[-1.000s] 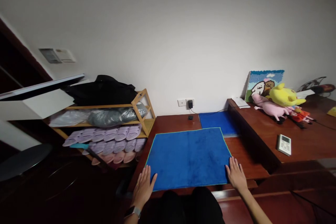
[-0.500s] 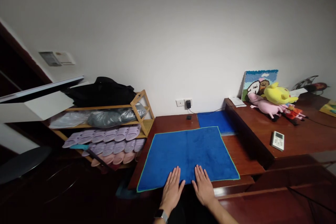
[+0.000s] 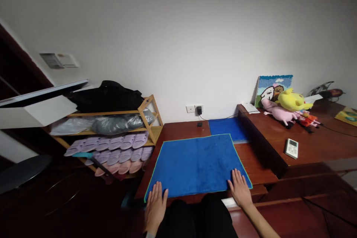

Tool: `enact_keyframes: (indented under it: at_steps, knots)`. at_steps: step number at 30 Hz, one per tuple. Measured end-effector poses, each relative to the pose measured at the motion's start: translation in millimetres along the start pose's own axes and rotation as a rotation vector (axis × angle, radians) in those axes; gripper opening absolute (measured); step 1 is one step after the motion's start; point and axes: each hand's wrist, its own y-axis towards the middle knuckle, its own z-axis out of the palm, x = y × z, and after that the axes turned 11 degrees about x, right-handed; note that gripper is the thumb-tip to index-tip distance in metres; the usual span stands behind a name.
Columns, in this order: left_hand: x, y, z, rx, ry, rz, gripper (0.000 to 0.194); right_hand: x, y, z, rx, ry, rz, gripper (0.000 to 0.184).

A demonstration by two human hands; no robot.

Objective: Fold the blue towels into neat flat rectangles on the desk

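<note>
A blue towel [image 3: 195, 163] with a green edge lies spread out flat on the dark wooden table [image 3: 181, 130]. My left hand [image 3: 156, 205] rests palm down at the towel's near left corner, its fingers stretched out over the cloth. At the near right corner my right hand [image 3: 240, 190] lies flat, fingers straight and the thumb apart. Neither hand holds anything. Faint creases show on the cloth's right half.
Behind the towel lies a folded blue cloth [image 3: 228, 129]. Plush toys [image 3: 292, 100] and a white remote control [image 3: 291, 148] are on the higher desk at right. A shelf rack [image 3: 150, 119] with several slippers [image 3: 115, 143] stands at left. A plugged-in charger [image 3: 199, 110] trails a cable.
My hands have slid apart along the towel's near edge, the left one to the left corner and the right one to the right corner. The towel stays in place.
</note>
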Motion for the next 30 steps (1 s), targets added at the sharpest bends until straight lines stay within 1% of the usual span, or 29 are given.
enact_keyframes:
  at_steps: [2, 5, 6, 7, 8, 9, 10, 12, 15, 18, 20, 23, 26, 28, 30]
  knots:
    - [-37.5, -2.9, -6.1, 0.042, -0.018, 0.127, 0.068, 38.9, -3.4, -0.9, 0.020, 0.034, -0.097, 0.072]
    - [-101.6, -11.0, -13.6, 0.169, -0.038, 0.462, 0.067, 107.0, -12.0, 4.0, 0.041, 0.071, -0.373, 0.064]
    - [-118.0, -13.4, -14.7, 0.197, -0.040, 0.535, 0.067, 124.6, -14.4, 6.5, 0.031, 0.078, -0.427, 0.061]
    - [-129.5, -15.1, -15.1, 0.213, -0.040, 0.580, 0.067, 136.9, -15.9, 8.9, 0.022, 0.082, -0.454, 0.060]
    - [-135.6, -15.9, -14.7, 0.215, -0.040, 0.592, 0.067, 143.3, -16.4, 11.1, 0.014, 0.086, -0.453, 0.060]
    - [-136.0, -15.6, -13.8, 0.206, -0.038, 0.577, 0.068, 143.6, -15.9, 12.7, 0.008, 0.089, -0.433, 0.060]
    - [-131.1, -14.3, -12.5, 0.190, -0.035, 0.549, 0.068, 138.1, -14.6, 13.8, 0.006, 0.087, -0.412, 0.060]
    - [-109.1, -9.7, -10.0, 0.150, -0.019, 0.480, 0.067, 113.1, -10.5, 14.4, 0.005, 0.068, -0.390, 0.062]
    - [-61.7, -2.7, -7.7, 0.083, 0.013, 0.382, 0.065, 55.9, -4.8, 13.4, -0.015, 0.009, -0.391, 0.063]
    - [-18.2, -0.7, -8.0, 0.073, 0.035, 0.326, 0.058, -4.9, -2.7, 12.9, -0.022, -0.032, -0.358, 0.060]
    - [3.7, -1.5, -8.8, 0.080, 0.049, 0.287, 0.054, -41.3, -4.0, 13.5, -0.001, -0.033, -0.342, 0.058]
    - [27.1, -1.4, -10.0, 0.068, 0.070, 0.233, 0.054, -85.7, -8.7, 14.1, 0.022, -0.006, -0.291, 0.056]
    - [43.2, 1.3, -11.2, 0.069, 0.083, 0.195, 0.057, -115.4, -13.5, 11.6, 0.057, 0.018, -0.212, 0.057]
    - [53.1, 2.6, -11.8, 0.088, 0.087, 0.164, 0.058, -126.8, -15.8, 7.7, 0.092, 0.032, -0.180, 0.059]
    - [64.2, 2.4, -12.1, 0.118, 0.092, 0.127, 0.060, -131.9, -17.9, 2.8, 0.129, 0.043, -0.164, 0.060]
